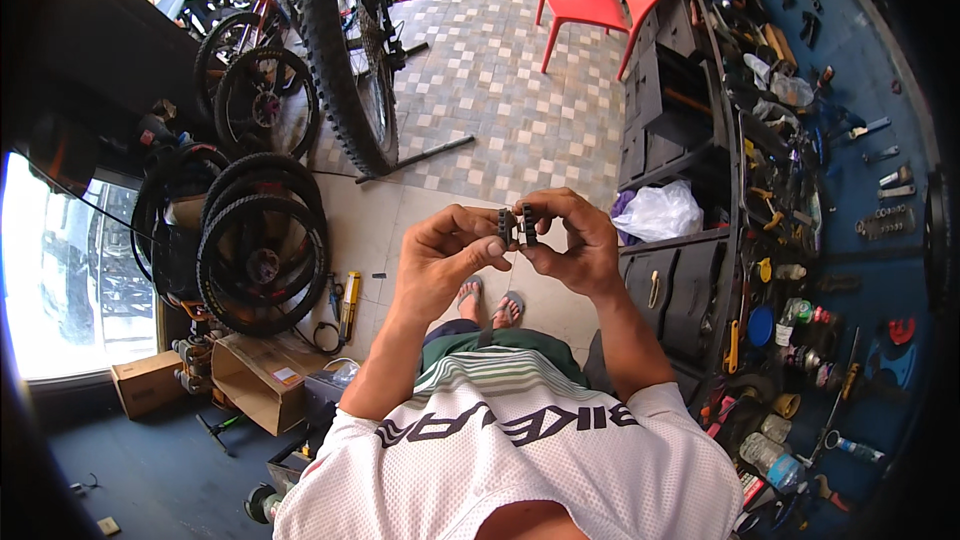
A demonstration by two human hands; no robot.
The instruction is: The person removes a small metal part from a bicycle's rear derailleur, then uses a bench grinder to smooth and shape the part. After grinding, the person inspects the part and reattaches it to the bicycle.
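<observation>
Up in front of my chest, my left hand [455,245] pinches a small black toothed pulley wheel [504,228] between thumb and fingers. Close beside it, my right hand [575,240] grips a second black toothed pulley wheel [530,224] the same way. Both wheels stand on edge, their flat sides facing each other. A small light-coloured piece shows in the narrow gap between them; I cannot tell whether it joins them. My fingertips cover parts of both wheels.
A bicycle with a knobby tyre [330,70] stands ahead on the left. Loose bike wheels [262,250] lean at the left near a cardboard box [258,380]. A red chair [600,0] is far right. Along the right runs a cluttered workbench [770,270] with drawers and a white plastic bag [662,211].
</observation>
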